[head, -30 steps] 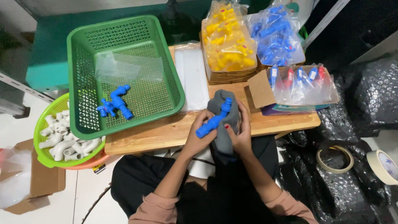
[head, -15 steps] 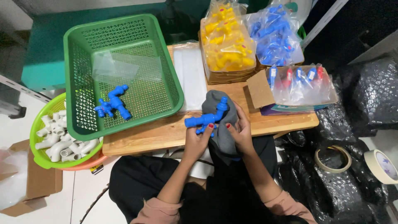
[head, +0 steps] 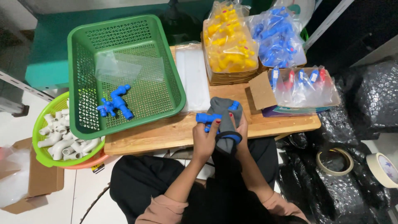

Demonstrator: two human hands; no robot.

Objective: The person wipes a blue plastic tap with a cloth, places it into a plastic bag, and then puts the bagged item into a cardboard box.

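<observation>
We see the blue plastic tap (head: 207, 118) lying crosswise, its free end pointing left of the grey cloth (head: 222, 120). Our left hand (head: 204, 139) pinches that end; our right hand (head: 239, 132) closes around the cloth-wrapped end.

Packing workshop: bagged plastic fittings (head: 232, 45)
</observation>
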